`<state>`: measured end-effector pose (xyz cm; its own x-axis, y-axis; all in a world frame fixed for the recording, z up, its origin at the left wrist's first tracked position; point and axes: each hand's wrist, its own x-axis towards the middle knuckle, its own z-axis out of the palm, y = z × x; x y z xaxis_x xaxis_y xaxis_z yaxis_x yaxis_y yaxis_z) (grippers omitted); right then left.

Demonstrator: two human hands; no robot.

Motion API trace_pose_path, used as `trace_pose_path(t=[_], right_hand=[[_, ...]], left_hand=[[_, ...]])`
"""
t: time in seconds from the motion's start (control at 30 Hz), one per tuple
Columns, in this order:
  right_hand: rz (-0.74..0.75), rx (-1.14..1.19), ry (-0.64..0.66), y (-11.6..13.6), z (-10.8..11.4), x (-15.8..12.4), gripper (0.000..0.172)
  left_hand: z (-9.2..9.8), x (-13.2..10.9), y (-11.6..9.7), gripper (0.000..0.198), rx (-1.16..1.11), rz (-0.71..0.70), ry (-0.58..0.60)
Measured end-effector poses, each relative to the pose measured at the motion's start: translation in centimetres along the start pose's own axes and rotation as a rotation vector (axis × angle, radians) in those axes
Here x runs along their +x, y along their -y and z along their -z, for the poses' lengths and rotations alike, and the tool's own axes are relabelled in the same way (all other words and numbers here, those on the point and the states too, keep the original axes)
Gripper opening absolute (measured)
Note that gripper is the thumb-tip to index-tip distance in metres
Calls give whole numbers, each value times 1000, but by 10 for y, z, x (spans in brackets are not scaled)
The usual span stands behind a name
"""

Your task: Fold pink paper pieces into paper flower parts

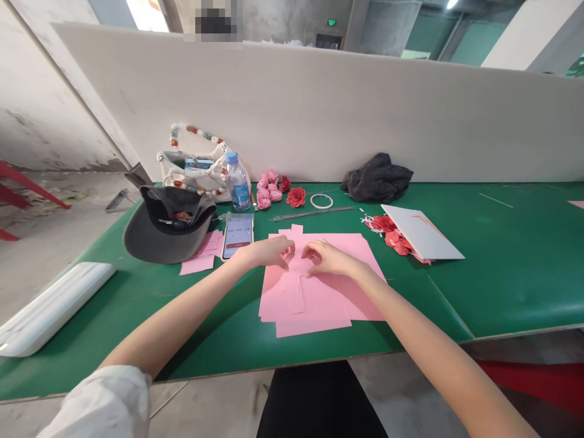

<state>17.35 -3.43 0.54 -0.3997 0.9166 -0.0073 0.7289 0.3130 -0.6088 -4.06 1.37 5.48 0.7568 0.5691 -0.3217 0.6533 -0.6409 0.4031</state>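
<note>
Several pink paper sheets point(319, 298) lie stacked on the green table point(502, 274) in front of me. My left hand point(269, 250) and my right hand point(326, 257) rest side by side on the sheets' far part, fingers curled and pinching a small pink paper piece point(298, 263) between them. Narrow pink strips point(296, 295) lie on the stack just below the hands.
A phone point(238, 235) showing a timer, a dark cap point(166, 225), a water bottle point(238, 182) and a beaded white bag point(194, 164) stand at left. Pink and red paper roses point(278, 190), wire stems point(310, 213), a tape ring point(321, 201), a dark cloth point(376, 177) and a white card point(422, 232) lie behind.
</note>
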Motion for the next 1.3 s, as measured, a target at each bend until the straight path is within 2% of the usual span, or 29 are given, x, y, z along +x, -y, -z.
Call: trace_pose_path(t=[0.23, 0.33, 0.47, 0.57, 0.63, 0.67, 0.73, 0.8, 0.87, 0.93, 1.0, 1.07, 1.17, 1.27, 1.3], right_hand=[[-85, 11, 51, 1, 3, 0, 38], [-121, 40, 69, -2, 8, -2, 36], [-197, 184, 80, -19, 29, -7, 28], [-317, 137, 135, -38, 51, -17, 34], [-365, 80, 158, -47, 61, -24, 33], [-376, 28, 121, -49, 63, -27, 32], [-367, -102, -49, -47, 60, -25, 30], [-296, -138, -242, -39, 49, -12, 28], [-157, -15, -282, -28, 33, 11, 27], [-92, 79, -256, -18, 17, 38, 36], [-127, 46, -287, -12, 6, 62, 50], [-192, -17, -279, -11, 1, 78, 55], [-221, 4, -226, -13, 1, 89, 50], [-180, 68, -158, -15, 9, 90, 40], [-151, 96, -143, -14, 13, 89, 38]], left_hand=[[0, 0, -7, 30, 57, 33, 15], [-2, 1, -6, 36, 71, 21, 13], [-3, 1, -4, 44, 52, 11, 20], [-2, 1, -5, 45, 38, 28, 15], [-2, 1, -5, 46, 28, 33, 14], [-3, 2, -4, 47, 23, 32, 15], [-5, 4, -1, 49, 15, 27, 11], [-7, 7, 3, 51, 7, 24, 1], [-10, 10, 6, 51, 3, 23, -12], [-11, 10, 8, 53, -5, 12, -23], [-12, 9, 7, 55, -15, 0, -35], [-11, 8, 5, 54, -20, 0, -41], [-12, 7, 4, 50, -17, 10, -43], [-12, 8, 8, 52, -43, 10, -54], [-12, 9, 11, 53, -66, 23, -92]])
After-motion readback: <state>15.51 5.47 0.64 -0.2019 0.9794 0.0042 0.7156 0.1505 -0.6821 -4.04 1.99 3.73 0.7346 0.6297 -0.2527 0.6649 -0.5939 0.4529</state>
